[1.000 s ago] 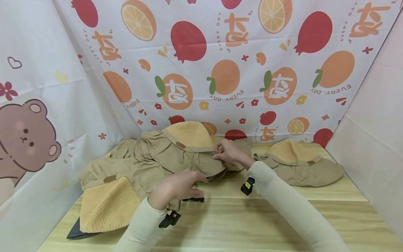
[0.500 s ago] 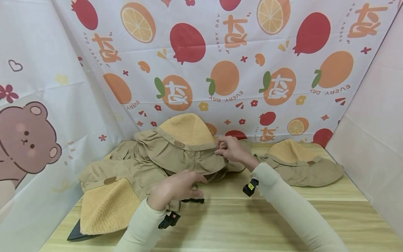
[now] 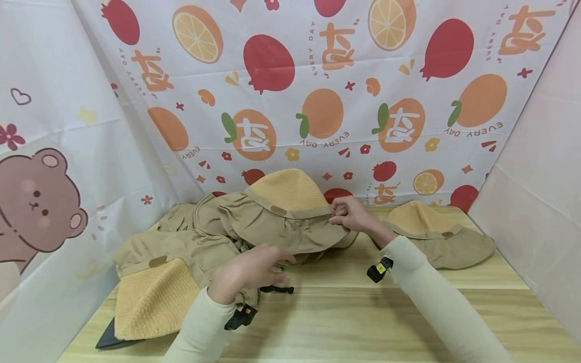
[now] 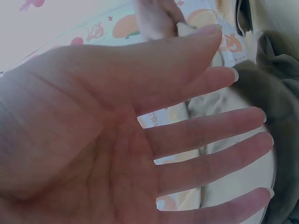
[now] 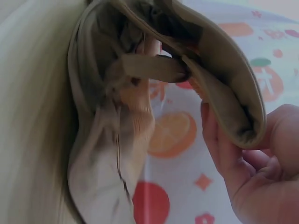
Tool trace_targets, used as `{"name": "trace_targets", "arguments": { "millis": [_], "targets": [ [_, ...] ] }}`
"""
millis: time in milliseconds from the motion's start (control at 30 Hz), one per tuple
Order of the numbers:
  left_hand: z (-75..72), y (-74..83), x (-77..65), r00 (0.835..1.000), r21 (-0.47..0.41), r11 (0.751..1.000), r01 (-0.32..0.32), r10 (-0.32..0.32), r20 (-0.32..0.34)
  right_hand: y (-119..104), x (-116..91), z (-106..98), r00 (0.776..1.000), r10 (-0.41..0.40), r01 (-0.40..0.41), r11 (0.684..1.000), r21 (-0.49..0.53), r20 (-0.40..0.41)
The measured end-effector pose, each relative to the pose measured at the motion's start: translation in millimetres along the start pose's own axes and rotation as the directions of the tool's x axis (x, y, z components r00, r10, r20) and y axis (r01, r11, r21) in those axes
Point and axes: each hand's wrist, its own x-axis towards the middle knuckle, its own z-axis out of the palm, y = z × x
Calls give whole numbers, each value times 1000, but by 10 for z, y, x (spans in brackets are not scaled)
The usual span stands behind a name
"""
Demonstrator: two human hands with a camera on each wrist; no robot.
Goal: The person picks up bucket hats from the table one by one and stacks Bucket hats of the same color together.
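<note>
The held hat (image 3: 292,194) lies left of your right hand (image 3: 354,214), which pinches its edge. Your left hand (image 3: 247,272), fingers spread, grips nothing. Another hat (image 3: 419,221) lies right of the right hand. Hold the pinch firm; supporting the opposite edge left-handed should limit sag.

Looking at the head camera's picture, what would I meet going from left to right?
Bear print on the wall → left hat with its straw top toward the viewer → middle hat → right hand pinching its edge → right hat. The left hand overlaps the hats' span, so it's left out.
</note>
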Motion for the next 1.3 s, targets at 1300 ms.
{"name": "trace_targets", "arguments": {
  "millis": [1300],
  "targets": [
    [-170, -403, 132, 969, -28, 996, 79, -84, -232, 607, -955, -537, 997, -51, 59, 986, -153, 53]
  ]
}}
